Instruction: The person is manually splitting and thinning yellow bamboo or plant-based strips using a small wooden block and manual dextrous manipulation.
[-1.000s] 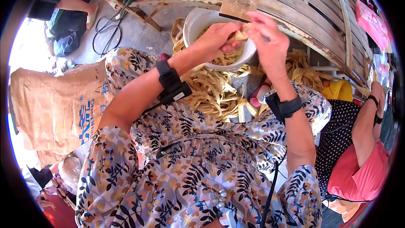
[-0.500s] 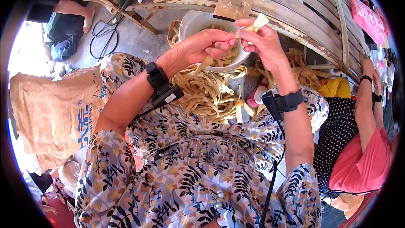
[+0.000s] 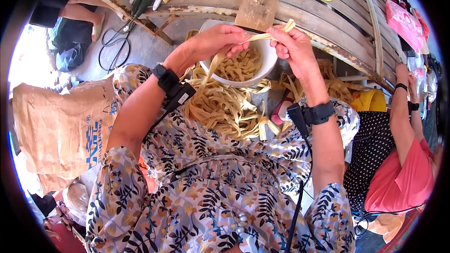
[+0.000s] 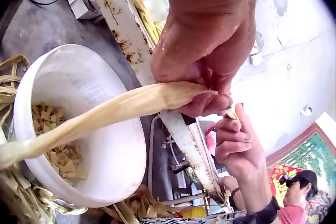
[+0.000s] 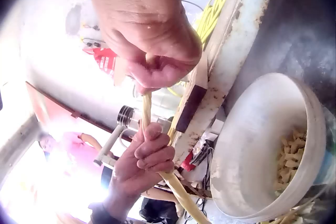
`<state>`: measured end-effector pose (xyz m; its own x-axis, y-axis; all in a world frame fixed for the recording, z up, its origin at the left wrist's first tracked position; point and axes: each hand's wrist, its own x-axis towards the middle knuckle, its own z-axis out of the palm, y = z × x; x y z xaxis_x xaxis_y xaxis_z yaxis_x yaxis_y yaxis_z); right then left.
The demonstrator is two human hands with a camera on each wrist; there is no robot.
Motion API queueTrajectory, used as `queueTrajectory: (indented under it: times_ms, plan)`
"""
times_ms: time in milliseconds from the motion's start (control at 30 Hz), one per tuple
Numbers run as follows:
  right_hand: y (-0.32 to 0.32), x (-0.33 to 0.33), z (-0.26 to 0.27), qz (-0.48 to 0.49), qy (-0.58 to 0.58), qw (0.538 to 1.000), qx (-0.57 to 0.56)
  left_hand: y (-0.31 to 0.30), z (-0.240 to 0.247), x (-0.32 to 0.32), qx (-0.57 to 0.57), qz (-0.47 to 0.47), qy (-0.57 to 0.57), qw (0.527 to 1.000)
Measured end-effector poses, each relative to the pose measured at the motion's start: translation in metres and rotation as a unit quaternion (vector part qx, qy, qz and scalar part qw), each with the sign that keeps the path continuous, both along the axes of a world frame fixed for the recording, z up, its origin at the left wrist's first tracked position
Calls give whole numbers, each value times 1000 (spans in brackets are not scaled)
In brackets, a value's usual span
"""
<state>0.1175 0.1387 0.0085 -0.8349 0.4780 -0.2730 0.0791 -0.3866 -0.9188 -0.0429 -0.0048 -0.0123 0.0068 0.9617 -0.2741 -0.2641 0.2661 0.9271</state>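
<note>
A pale strip point(image 3: 260, 36) held over white bowl point(image 3: 271, 64) — left hand point(image 3: 215, 42) and right hand point(image 3: 293, 47) both pinching it

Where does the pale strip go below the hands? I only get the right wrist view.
Observer: In the head view, the strip hangs from the left hand down past the rim of the white bowl.
Operator: What does it hang towards?
Observer: A heap of strips lies under the bowl, up against the person's flowered dress.
Operator: What else is close by?
Observer: A brown sack with blue print sits at the person's left side.
</note>
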Motion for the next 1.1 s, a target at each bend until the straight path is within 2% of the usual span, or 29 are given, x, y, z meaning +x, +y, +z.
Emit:
queueTrajectory:
  times_ms: [67, 167, 233, 267, 333, 400, 433, 500, 533, 633, 733, 833, 933, 1033, 1100]
  plan:
    - [-2, -1, 3, -9, -23, 999, 25, -2, 1, 0, -3, 8, 44, 999]
    - [0, -6, -5, -88, -36, 972, 216, -1, 4, 1, -10, -2, 56, 998]
    - [0, -6, -5, -88, -35, 936, 339, 3, 7, 9, 23, -10, 65, 998]
    - [0, -5, -5, -88, -35, 912, 398, 8, 8, 13, 44, 9, 134, 990]
    - [-6, -8, -4, -59, -49, 942, 326, 17, 8, 21, 79, 47, 270, 958]
    - [-17, -13, 3, -58, -38, 968, 240, 23, 9, 26, 87, 78, 196, 974]
    - [-18, -12, 7, -67, -44, 966, 245, 24, 9, 27, 91, 93, 159, 979]
    - [-19, -13, 12, -87, -53, 961, 256, 25, 11, 24, 96, 86, 161, 979]
    - [-11, -12, 4, -89, -48, 933, 345, 26, 12, 23, 100, 82, 162, 978]
    - [-6, -13, 0, -128, 26, 944, 302, 25, 21, 24, 79, 77, 162, 981]
    - [-9, -13, 5, -116, 18, 966, 230, 28, 23, 26, 46, 101, 166, 980]
    - [-5, -11, 12, -87, 54, 994, 41, 31, 16, 20, 65, 69, 63, 994]
    - [4, -12, 10, -82, 81, 989, -96, 32, 14, 29, 84, 72, -16, 994]
    - [13, -13, 1, -62, 111, 970, -208, 32, 17, 33, 90, 87, -23, 992]
    - [15, -14, -3, -47, 122, 968, -215, 31, 18, 32, 92, 85, 14, 992]
